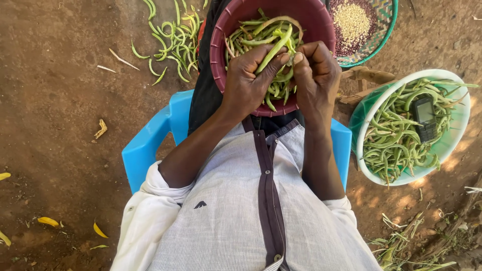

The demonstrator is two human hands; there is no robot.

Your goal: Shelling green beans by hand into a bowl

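Looking down from the head camera: person seated on a bright blue plastic chair (145, 145), striped grey-white shirt, sleeves rolled. A round maroon plastic bowl (311, 20) rests on the lap at 12 o'clock, filled with green bean pods.

Left hand (246, 83) at roughly 11 o'clock of frame centre, over the bowl's near rim. Fingers wrapped together around a long pale-green bean pod (275, 47); the thumb presses against it. The pod runs slantwise up toward 1 o'clock, its upper end lying above the pile in the bowl.

Right hand (316, 75) just beside the left, thumbs nearly touching. Fingers curled inward, thumb tip pinched onto the same pod's lower part. Both hands clamp the one pod between them, above the bowl.

Surroundings: at 3 o'clock, a white-rimmed green plastic basin (454, 143) on the bare soil, heaped with green pods; a small dark keypad phone (426, 118) lies on top of them. At 1 o'clock, a woven green-patterned basket (384, 37) holding pale and dark shelled seeds. At 11 o'clock, a loose scatter of green pods (173, 40) on the brown earth. Yellowed pod husks (47, 221) lie at 8 o'clock. Dry stalks at 5 o'clock.
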